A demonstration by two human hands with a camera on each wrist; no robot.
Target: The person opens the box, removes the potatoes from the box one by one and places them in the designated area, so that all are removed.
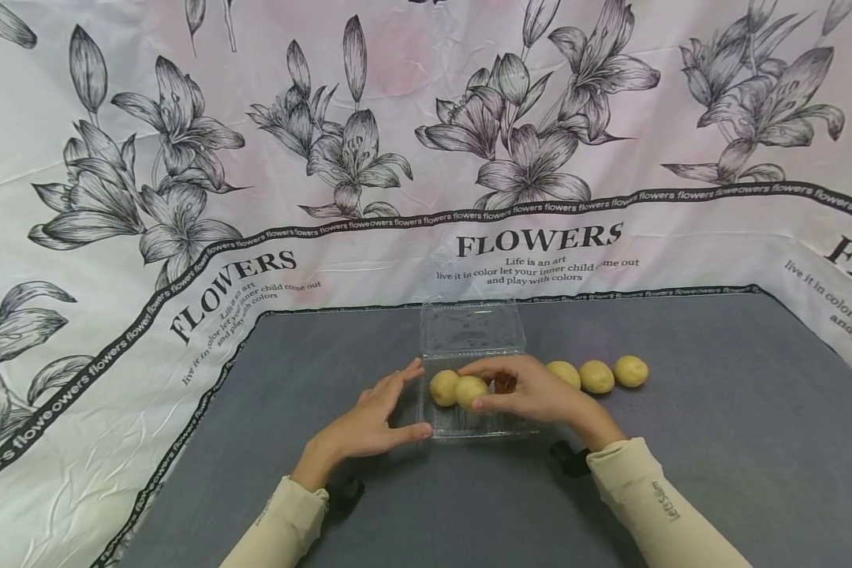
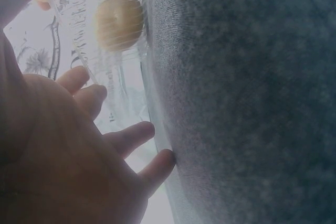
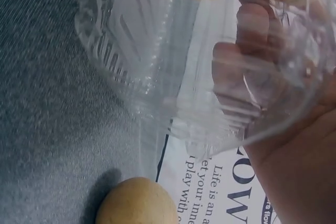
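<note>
A clear plastic clamshell box [image 1: 479,427] stands on the grey table with its lid [image 1: 472,325] raised at the back. One yellow potato [image 1: 443,388] lies inside, towards the left; through the wall it shows in the left wrist view too [image 2: 119,22]. Over the box, my right hand [image 1: 536,394] pinches a second potato [image 1: 472,392] between thumb and fingers, beside the first. Beside the box's left wall is my left hand [image 1: 369,422], fingers extended and spread, holding nothing; whether the fingertips touch the plastic I cannot tell.
Right of the box, a row of loose potatoes sits on the table [image 1: 717,442]: one partly behind my right hand [image 1: 564,372], one in the middle [image 1: 596,377] and one at the end [image 1: 631,371]. A flower-printed cloth [image 1: 369,268] rises behind and at the sides.
</note>
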